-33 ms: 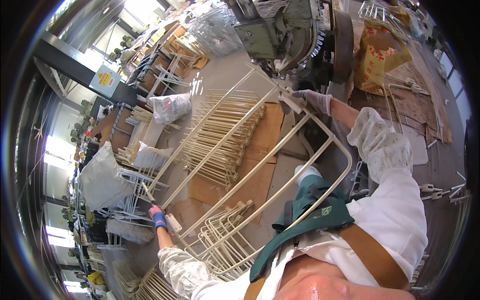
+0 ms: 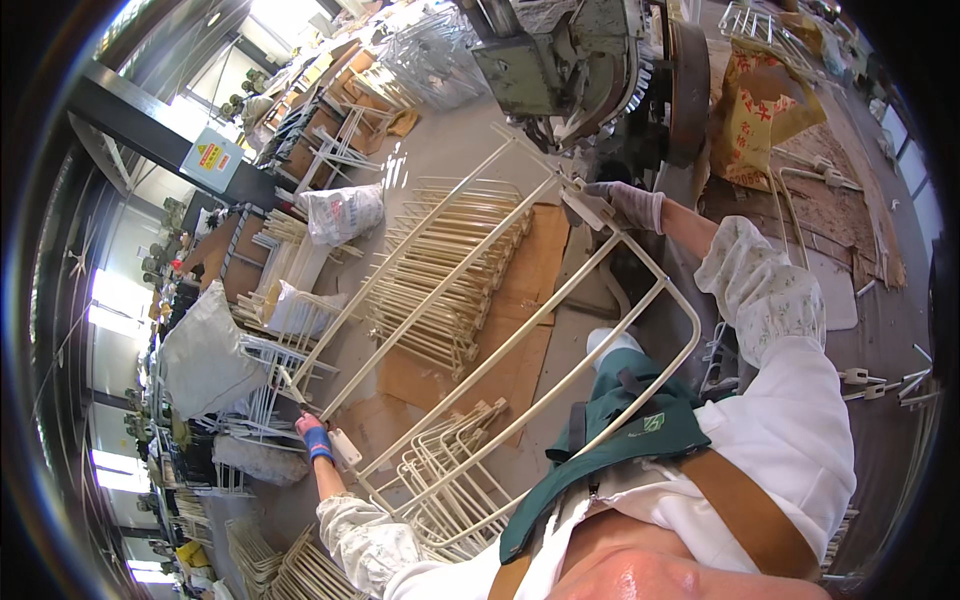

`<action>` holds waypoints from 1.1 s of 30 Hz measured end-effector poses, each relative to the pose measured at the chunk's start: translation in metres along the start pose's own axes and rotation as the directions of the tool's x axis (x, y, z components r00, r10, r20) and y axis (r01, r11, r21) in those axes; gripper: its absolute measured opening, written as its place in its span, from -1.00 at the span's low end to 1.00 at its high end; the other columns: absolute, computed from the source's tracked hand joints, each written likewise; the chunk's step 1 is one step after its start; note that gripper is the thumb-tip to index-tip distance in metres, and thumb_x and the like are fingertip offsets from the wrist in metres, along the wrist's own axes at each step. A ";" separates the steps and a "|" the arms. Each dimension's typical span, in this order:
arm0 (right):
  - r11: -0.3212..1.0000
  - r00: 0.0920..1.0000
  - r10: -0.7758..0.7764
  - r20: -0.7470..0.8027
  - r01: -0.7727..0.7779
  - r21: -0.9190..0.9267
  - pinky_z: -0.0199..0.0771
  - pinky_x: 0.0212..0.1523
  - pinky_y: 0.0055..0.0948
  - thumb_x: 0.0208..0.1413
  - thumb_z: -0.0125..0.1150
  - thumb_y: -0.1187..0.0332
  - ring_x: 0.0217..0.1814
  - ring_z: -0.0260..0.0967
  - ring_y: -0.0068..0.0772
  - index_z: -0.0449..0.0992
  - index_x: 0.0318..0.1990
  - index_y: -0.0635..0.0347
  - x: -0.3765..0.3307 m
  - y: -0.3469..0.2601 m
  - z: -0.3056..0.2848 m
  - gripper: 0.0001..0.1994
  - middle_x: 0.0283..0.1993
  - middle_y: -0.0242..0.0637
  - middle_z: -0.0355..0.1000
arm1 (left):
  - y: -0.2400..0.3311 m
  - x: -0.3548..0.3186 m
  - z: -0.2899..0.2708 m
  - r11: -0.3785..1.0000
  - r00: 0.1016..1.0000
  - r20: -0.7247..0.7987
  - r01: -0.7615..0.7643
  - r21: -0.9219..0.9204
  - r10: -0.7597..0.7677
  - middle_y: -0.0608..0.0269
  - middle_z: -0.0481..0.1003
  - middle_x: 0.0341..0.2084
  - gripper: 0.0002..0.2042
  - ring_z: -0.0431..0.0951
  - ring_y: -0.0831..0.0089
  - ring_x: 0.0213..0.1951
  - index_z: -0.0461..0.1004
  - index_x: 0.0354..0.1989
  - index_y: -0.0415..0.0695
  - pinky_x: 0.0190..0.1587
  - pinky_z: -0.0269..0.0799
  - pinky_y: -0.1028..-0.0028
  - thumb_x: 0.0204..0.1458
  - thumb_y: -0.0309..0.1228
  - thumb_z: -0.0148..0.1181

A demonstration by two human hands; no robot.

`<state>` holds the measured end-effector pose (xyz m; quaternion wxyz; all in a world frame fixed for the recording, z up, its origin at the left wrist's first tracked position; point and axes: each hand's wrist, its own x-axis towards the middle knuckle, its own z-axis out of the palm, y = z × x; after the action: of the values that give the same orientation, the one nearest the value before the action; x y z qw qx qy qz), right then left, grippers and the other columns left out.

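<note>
A long cream metal tube frame (image 2: 697, 322) with several parallel rails slants across in front of me, from upper middle to lower left. My right hand (image 2: 630, 204), in a greyish glove, is closed on the frame's far right side beside a pale bracket (image 2: 588, 209). At the left, my left hand (image 2: 313, 432), in a pink and blue glove, grips the frame near a white plate (image 2: 346, 447). The fingertips of both hands are partly hidden. Just beyond the right hand stands a green machine (image 2: 535, 75) with a large dark wheel (image 2: 687, 95); the frame's far end reaches close beneath it.
Stacked cream tube frames (image 2: 440, 270) lie on flattened cardboard (image 2: 545, 250) beyond the held frame. More bent frames (image 2: 450, 470) stand below it. A yellow sack (image 2: 745, 130) sits on the wooden surface at right. White bags (image 2: 342, 213) and racks line the left.
</note>
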<state>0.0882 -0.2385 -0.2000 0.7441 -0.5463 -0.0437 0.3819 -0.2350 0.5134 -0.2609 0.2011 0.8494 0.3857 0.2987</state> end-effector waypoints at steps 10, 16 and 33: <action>0.562 0.691 -0.712 -0.121 0.458 -0.688 0.27 -0.42 -0.60 0.16 -0.12 0.12 -0.45 0.21 -0.66 0.42 -0.31 0.20 0.019 -0.020 0.085 -0.68 -0.50 -0.50 0.29 | 0.021 0.004 -0.169 0.853 0.989 -0.115 -0.024 0.521 0.098 0.03 0.47 -0.52 -0.67 0.47 0.13 -0.46 0.40 -0.27 -0.28 -0.37 0.39 0.24 -0.16 -0.29 0.05; 0.836 0.888 -0.417 -0.194 0.291 -0.465 0.17 -0.65 -0.55 -0.06 -0.18 -0.31 -0.71 0.12 -0.58 0.36 -0.56 0.23 0.022 -0.071 0.138 -0.35 -0.68 -0.37 0.23 | -0.004 0.010 -0.245 0.989 0.970 -0.195 0.145 0.000 -0.142 0.01 0.44 -0.61 -0.58 0.45 0.17 -0.55 0.42 -0.33 -0.29 -0.50 0.36 0.23 0.11 -0.15 -0.26; 0.978 0.766 -0.207 -0.609 0.171 -0.118 0.15 -0.75 -0.46 0.00 0.08 0.13 -0.78 0.17 -0.48 0.38 -0.63 0.23 0.056 0.014 0.015 -0.65 -0.73 -0.36 0.24 | 0.060 0.038 -0.029 0.968 0.996 0.059 0.053 0.245 -0.070 -0.03 0.44 -0.70 -0.48 0.49 0.15 -0.62 0.41 -0.58 -0.33 -0.57 0.45 0.25 0.09 -0.05 -0.21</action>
<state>0.1131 -0.1907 -0.2254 0.7364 -0.6544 0.1366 0.1041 -0.2022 0.5093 -0.1915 0.1176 0.8649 0.4387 0.2139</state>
